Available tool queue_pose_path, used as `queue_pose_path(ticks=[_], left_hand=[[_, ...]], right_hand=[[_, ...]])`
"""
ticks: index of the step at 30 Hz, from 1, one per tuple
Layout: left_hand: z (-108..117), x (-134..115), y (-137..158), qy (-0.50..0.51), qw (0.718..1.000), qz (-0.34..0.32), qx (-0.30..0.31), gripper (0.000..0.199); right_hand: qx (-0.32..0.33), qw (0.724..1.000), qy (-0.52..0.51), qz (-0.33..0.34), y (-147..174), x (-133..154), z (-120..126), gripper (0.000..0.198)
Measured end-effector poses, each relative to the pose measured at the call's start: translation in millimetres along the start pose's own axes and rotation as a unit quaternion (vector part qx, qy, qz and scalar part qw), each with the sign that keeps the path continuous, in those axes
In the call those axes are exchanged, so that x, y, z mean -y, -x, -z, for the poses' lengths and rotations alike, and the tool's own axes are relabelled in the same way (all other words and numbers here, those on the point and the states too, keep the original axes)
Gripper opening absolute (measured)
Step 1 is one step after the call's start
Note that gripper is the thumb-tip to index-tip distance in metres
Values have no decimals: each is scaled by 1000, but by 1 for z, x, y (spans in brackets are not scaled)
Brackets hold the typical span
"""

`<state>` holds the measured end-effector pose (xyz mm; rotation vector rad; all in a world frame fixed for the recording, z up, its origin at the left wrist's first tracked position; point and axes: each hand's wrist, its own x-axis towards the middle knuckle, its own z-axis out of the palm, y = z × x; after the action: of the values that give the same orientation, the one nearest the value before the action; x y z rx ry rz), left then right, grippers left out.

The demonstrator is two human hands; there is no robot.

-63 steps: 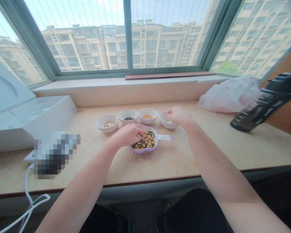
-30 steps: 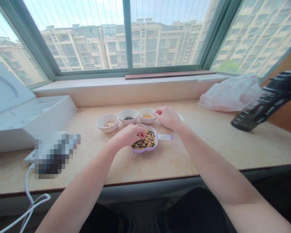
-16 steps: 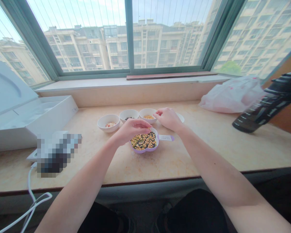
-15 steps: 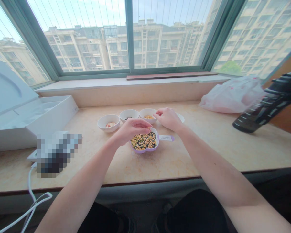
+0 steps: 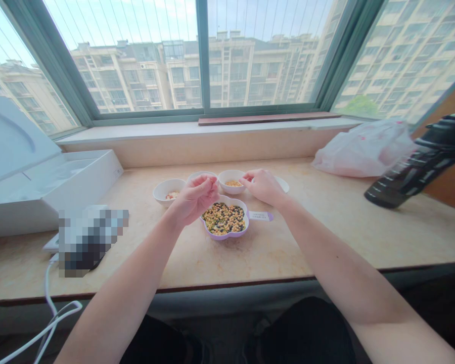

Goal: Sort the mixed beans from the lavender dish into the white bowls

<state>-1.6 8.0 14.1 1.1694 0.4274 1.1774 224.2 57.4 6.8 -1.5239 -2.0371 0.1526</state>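
A purple-edged, scalloped dish (image 5: 224, 236) with a label on its handle holds mixed yellow, black and green beans. Over its far left edge hovers my left hand (image 5: 197, 198), thumb and fingers pinched together; whatever they hold is too small to make out. My right hand (image 5: 264, 187) has its fingertips bunched at the right rim of a white bowl (image 5: 226, 189) containing yellow grains. Between the fingertips nothing can be made out. Another white bowl (image 5: 160, 196), with reddish and pale bits, sits at left. Behind my left hand a further white bowl (image 5: 197, 175) is mostly hidden.
Partly covered by my right hand is a white dish (image 5: 283, 185). On the right are a plastic bag (image 5: 360, 149) and a dark bottle (image 5: 405, 172). An open white box (image 5: 87, 177), a blurred-out object (image 5: 91, 242) and a white cable (image 5: 47, 288) lie left.
My left hand has moved left and up from above the beans, turning so the pinched fingers point up; it now hides the second bowl. My right hand stays at the yellow-grain bowl.
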Motion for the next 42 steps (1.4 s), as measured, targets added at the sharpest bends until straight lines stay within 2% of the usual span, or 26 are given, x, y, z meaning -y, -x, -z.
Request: queue_pose_path(ticks=[4, 8, 11, 17, 21, 24, 27, 29, 31, 34, 38, 40, 42], left_hand=[[0, -1, -1, -31, 999, -23, -7, 44], [3, -1, -1, -95, 995, -33, -12, 46], [5, -1, 0, -97, 994, -40, -5, 47], [6, -2, -2, -140, 989, -49, -19, 39], [2, 4, -5, -185, 982, -27, -37, 29], [1, 13, -7, -292, 953, -36, -72, 23], [4, 20, -8, -427, 896, -82, -84, 19], [6, 23, -9, -493, 859, -116, -78, 16], [8, 23, -8, -532, 832, -142, -71, 15], [9, 21, -7, -564, 806, -166, -65, 14], [9, 19, -5, -589, 785, -182, -60, 13], [10, 19, -5, -603, 775, -181, -56, 12], [11, 19, -6, -620, 763, -174, -59, 12]], right_hand=[[-2, 1000, -6, -4, 0, 0, 0, 26], [5, 1000, -15, -3, 1, 2, 1, 25], [4, 1000, -21, 3, 1, 3, 1, 25], [2, 999, -47, 1, 1, 6, 2, 21], [20, 990, -139, -6, 3, 12, 5, 23], [111, 955, -274, -25, 6, 17, 7, 29], [217, 896, -387, -31, 9, 23, 7, 36], [267, 865, -423, -22, 10, 25, 6, 41], [297, 847, -440, -22, 12, 27, 4, 44], [307, 832, -460, -37, 13, 29, 1, 45], [308, 818, -485, -38, 11, 27, -3, 45], [308, 817, -486, -35, 10, 25, -5, 44], [297, 830, -471, -34, 9, 23, -8, 42]])
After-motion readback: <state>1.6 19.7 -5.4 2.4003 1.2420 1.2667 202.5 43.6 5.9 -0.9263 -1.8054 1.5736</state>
